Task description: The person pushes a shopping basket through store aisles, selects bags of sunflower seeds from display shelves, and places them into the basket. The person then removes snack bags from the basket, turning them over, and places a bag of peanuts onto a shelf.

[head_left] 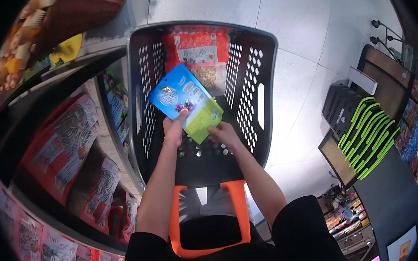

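A blue and green snack pouch (186, 103) is held tilted over a black shopping cart basket (212, 171). My left hand (174, 129) grips its lower left edge, thumb on the front face. At the pouch's lower right corner, my right hand (224, 135) pinches the green part between its fingers. Farther back inside the basket lies a red bag (198, 46) with a clear window (209, 77) showing small tan pieces. The pouch covers part of the basket floor.
Shelves with red and clear packaged bags (69, 135) run along the left. An orange cart handle (244, 215) is close to my body. To the right, black baskets with green handles (367, 134) are stacked on the pale tiled floor (308, 89).
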Demonstrator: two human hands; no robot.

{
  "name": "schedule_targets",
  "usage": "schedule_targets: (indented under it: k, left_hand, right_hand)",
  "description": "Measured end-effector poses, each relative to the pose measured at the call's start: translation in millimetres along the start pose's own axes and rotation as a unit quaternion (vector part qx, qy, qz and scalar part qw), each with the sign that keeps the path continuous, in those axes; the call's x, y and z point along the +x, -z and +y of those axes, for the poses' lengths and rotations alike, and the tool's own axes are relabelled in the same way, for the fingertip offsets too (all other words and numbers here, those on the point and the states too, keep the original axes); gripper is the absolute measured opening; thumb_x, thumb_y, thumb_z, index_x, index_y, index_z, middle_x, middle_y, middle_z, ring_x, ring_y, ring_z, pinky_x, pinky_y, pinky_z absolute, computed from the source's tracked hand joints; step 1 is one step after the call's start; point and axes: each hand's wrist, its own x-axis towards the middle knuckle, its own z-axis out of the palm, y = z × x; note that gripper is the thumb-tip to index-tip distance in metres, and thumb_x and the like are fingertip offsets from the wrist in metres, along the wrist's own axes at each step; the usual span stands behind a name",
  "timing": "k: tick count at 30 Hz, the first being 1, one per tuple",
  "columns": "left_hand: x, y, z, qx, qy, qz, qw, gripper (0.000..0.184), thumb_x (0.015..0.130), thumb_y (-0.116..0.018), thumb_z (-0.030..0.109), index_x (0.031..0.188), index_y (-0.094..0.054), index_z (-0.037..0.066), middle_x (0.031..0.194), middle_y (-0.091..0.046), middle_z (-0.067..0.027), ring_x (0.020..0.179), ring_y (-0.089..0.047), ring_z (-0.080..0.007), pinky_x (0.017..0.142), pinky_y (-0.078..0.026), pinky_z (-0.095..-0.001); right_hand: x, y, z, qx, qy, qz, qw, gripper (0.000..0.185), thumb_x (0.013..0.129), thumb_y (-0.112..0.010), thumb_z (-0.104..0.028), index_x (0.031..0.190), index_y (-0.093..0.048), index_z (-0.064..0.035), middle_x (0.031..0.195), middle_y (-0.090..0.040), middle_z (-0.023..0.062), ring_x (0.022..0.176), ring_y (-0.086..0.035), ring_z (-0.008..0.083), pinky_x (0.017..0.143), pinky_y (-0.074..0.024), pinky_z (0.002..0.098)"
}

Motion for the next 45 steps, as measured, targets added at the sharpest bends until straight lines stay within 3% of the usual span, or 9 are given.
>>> schedule_targets:
  k: [4, 6, 11, 16, 18, 24, 26, 31, 45]
  left_hand:
    - [-66, -12, 20, 0.194, -0.180, 0.061, 0.962, 0.033, 0.083, -0.073, 0.016, 0.109, -0.064, -0.003, 0.101, -0.070, -0.0126, 0.091, -0.067, -0.0190, 0.082, -0.051, -0.0326]
    - [-119, -27, 43, 0.258, -0.269, 0.045, 0.927, 0.033, 0.083, -0.070, 0.014, 0.111, -0.061, -0.002, 0.100, -0.070, -0.0162, 0.092, -0.068, -0.0220, 0.082, -0.051, -0.0346]
    - [-268, -32, 72, 0.396, -0.424, -0.050, 0.813, 0.056, 0.078, -0.071, 0.009, 0.128, -0.049, -0.001, 0.122, -0.059, -0.0234, 0.109, -0.061, -0.0325, 0.094, -0.047, -0.0371]
    - [-385, -4, 84, 0.548, -0.510, -0.080, 0.658, 0.078, 0.067, -0.075, 0.010, 0.138, -0.043, 0.002, 0.143, -0.042, -0.0249, 0.126, -0.048, -0.0363, 0.104, -0.041, -0.0410]
    - [-405, 20, 83, 0.495, -0.471, -0.136, 0.718, 0.078, 0.066, -0.076, 0.012, 0.137, -0.044, 0.001, 0.142, -0.041, -0.0253, 0.130, -0.041, -0.0400, 0.109, -0.034, -0.0448]
    - [-446, 79, 76, 0.230, -0.480, -0.030, 0.846, 0.069, 0.075, -0.075, 0.010, 0.135, -0.044, -0.003, 0.135, -0.051, -0.0179, 0.120, -0.053, -0.0234, 0.104, -0.039, -0.0353]
    - [-451, 102, 77, 0.105, -0.268, -0.327, 0.900, 0.064, 0.077, -0.072, 0.004, 0.135, -0.044, -0.003, 0.130, -0.055, -0.0132, 0.115, -0.055, -0.0178, 0.099, -0.043, -0.0320]
    - [-492, 125, 50, 0.105, -0.331, -0.303, 0.888, 0.035, 0.081, -0.072, 0.006, 0.114, -0.062, -0.002, 0.103, -0.068, -0.0068, 0.090, -0.065, -0.0145, 0.082, -0.051, -0.0298]
    - [-520, 213, 10, 0.020, -0.408, -0.267, 0.873, 0.038, 0.083, -0.073, 0.010, 0.117, -0.060, -0.002, 0.108, -0.067, -0.0087, 0.092, -0.064, -0.0146, 0.083, -0.052, -0.0300]
  right_hand:
    - [-48, -21, 15, -0.138, 0.327, 0.281, 0.892, 0.062, 0.083, -0.070, -0.023, 0.133, -0.046, 0.0023, 0.133, -0.046, 0.0266, 0.126, -0.044, 0.0374, 0.108, -0.0343, 0.0413]
    - [-93, -39, -5, -0.143, 0.438, 0.200, 0.865, 0.069, 0.085, -0.068, -0.023, 0.141, -0.037, 0.0007, 0.145, -0.033, 0.0279, 0.137, -0.031, 0.0388, 0.113, -0.0256, 0.0413]
    - [-202, -73, -37, 0.026, 0.414, -0.018, 0.910, 0.072, 0.087, -0.067, -0.022, 0.144, -0.030, 0.0004, 0.137, -0.045, 0.0160, 0.125, -0.044, 0.0215, 0.107, -0.0339, 0.0353]
    - [-284, -80, -25, 0.170, 0.381, -0.079, 0.905, 0.039, 0.091, -0.064, -0.013, 0.125, -0.053, 0.0026, 0.113, -0.062, 0.0072, 0.102, -0.058, 0.0138, 0.090, -0.0473, 0.0303]
    - [-322, -69, -26, 0.097, 0.274, -0.023, 0.956, 0.027, 0.091, -0.065, -0.011, 0.115, -0.061, 0.0014, 0.103, -0.067, 0.0044, 0.091, -0.062, 0.0116, 0.083, -0.0500, 0.0292]
    - [-404, -52, 5, 0.198, 0.358, -0.215, 0.887, 0.043, 0.089, -0.065, -0.009, 0.128, -0.051, 0.0003, 0.120, -0.061, 0.0108, 0.107, -0.060, 0.0184, 0.091, -0.0489, 0.0340]
    - [-419, -56, 8, 0.176, 0.375, -0.243, 0.877, 0.046, 0.088, -0.066, -0.009, 0.130, -0.049, 0.0007, 0.122, -0.060, 0.0113, 0.108, -0.060, 0.0194, 0.093, -0.0486, 0.0347]
    - [-448, -93, 41, 0.165, 0.395, -0.250, 0.868, 0.050, 0.086, -0.069, -0.011, 0.130, -0.048, 0.0023, 0.121, -0.060, 0.0125, 0.107, -0.061, 0.0206, 0.093, -0.0496, 0.0347]
    - [-472, -173, 109, 0.021, 0.471, -0.180, 0.864, 0.042, 0.080, -0.075, -0.010, 0.117, -0.059, 0.0023, 0.106, -0.067, 0.0091, 0.091, -0.065, 0.0158, 0.082, -0.0529, 0.0302]
